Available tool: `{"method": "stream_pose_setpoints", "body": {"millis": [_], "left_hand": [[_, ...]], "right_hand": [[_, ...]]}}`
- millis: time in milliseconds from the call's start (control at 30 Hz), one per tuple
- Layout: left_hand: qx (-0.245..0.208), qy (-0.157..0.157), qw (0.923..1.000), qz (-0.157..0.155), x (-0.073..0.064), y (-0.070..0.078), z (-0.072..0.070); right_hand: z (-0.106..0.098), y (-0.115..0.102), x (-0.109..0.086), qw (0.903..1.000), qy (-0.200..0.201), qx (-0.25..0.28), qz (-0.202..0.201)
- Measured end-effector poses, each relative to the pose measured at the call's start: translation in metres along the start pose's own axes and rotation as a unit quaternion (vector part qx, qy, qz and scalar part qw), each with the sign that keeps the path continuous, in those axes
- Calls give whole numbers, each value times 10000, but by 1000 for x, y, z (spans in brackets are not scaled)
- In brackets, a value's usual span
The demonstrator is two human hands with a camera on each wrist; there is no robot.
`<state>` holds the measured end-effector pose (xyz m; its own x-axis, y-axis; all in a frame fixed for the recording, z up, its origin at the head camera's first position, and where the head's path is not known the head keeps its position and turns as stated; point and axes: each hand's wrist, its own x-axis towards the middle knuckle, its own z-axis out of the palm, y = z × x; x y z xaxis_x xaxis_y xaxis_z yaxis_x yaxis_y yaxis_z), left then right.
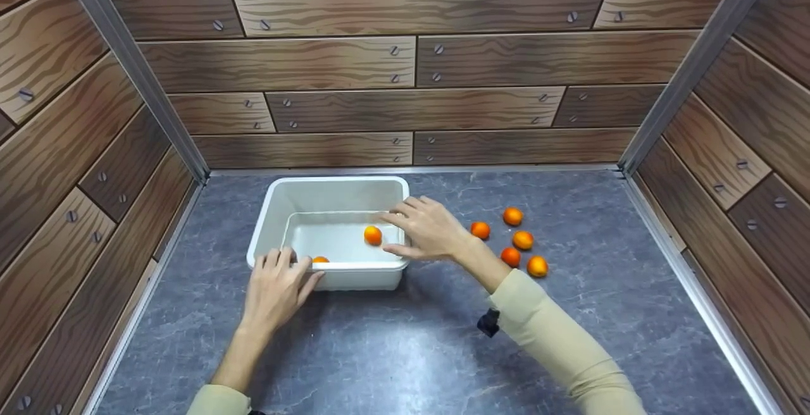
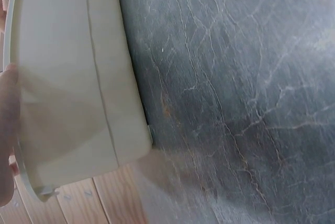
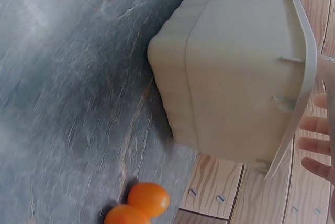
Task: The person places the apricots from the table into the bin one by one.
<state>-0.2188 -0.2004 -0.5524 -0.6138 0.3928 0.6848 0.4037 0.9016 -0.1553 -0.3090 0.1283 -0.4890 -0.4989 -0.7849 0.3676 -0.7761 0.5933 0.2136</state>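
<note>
Beside the spread, empty right grip (image 1: pixel 425 228) lies a fruit (image 1: pixel 373 235); left grip (image 1: pixel 274 285) pinches bin (image 1: pixel 361 280).

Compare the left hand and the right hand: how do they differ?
The left hand grips the tub by its rim; the right hand holds nothing, its fingers loosely apart.
The left hand is at the tub's near left corner; the right hand is over its right side.
Both are bare.

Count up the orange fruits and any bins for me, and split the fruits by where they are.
Orange fruits on the tabletop: 5
Orange fruits in or over the white bin: 2 visible; its near wall could hide more
White bins: 1
Total: 8 visible
</note>
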Motion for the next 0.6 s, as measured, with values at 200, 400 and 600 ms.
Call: {"method": "stream_pose_setpoints", "body": {"millis": [200,400,600], "left_hand": [[72,-144,9999,-18,0,1,-2],[90,-152,9998,-33,0,1,-2],[48,-100,9999,-33,0,1,-2]], "right_hand": [[-4,7,-11,10000,-55,66,4],[-6,13,-24,9998,30,165,50],[-5,19,-39,9995,40,260,172]]}}
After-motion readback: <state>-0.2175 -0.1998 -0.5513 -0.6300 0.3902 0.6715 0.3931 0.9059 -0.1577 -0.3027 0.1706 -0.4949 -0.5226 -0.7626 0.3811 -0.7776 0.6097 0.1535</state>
